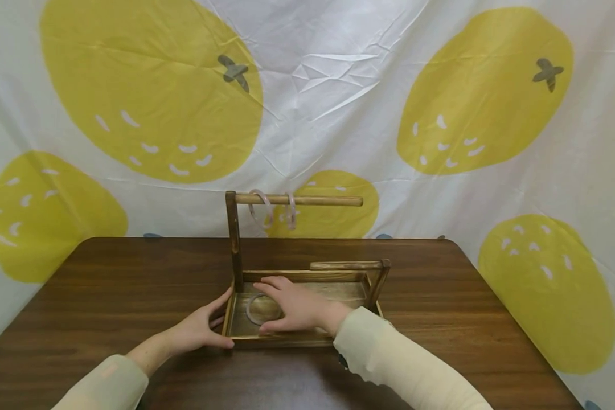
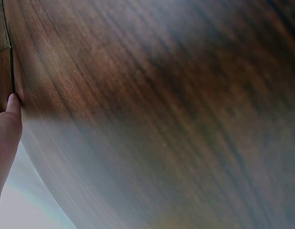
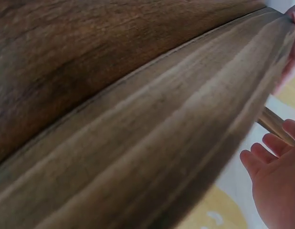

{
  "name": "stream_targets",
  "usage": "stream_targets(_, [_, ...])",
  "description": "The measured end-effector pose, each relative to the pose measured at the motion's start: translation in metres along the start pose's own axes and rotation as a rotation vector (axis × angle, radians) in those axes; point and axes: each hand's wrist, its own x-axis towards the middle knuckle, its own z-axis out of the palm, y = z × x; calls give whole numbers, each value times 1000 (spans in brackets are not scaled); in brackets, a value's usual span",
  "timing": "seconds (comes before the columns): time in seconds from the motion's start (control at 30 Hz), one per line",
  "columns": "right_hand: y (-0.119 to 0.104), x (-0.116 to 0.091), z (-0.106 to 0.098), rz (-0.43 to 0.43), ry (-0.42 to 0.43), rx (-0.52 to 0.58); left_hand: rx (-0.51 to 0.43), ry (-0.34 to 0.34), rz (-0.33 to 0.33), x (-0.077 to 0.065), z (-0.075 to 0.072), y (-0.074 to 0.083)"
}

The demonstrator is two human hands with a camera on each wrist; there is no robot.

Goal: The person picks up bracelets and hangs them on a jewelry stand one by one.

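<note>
A dark brown wooden stand (image 1: pixel 233 239) rises from a shallow wooden tray (image 1: pixel 282 343) on the table. Two pale pink, translucent bangles, a left bangle (image 1: pixel 269 209) and a right bangle (image 1: pixel 292 212), hang on its upper bar (image 1: pixel 328 201). Another bangle (image 1: pixel 247 312) lies on the tray floor near the left end. Over that bangle's right side reaches my right hand (image 1: pixel 299 304), thumb and fingers spread apart. My left hand (image 1: pixel 197 327) touches the tray's left end, thumb at the front corner and extended fingers along the end wall.
A lower, shorter bar (image 1: pixel 345 265) stands on a post at the tray's right end. Brown wood-grain table (image 1: pixel 133 285) surrounds the tray. Behind hangs a white cloth (image 1: pixel 333 131) printed with yellow lemons.
</note>
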Motion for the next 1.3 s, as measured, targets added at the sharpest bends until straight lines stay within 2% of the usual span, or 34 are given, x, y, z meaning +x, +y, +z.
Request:
stream_targets(0.13, [2,5,6,13,1,4,-6,-1,-19,0,0,0])
stream_targets(0.5, [7,14,18,30,11,1,-20,-22,-12,-1,0,4])
stream_targets(0.6, [8,17,20,31,8,-20,-20,-22,-12,-1,0,3])
stream_targets(0.87, [5,24,24,65,-75,-120,-21,-16,-7,-1,1,3])
stream_targets(1.1, [4,30,23,53,-61,-166,-25,-16,-13,-2,0,3])
stream_targets(1.3, [1,37,18,62,-96,-190,-17,-13,-13,-1,0,1])
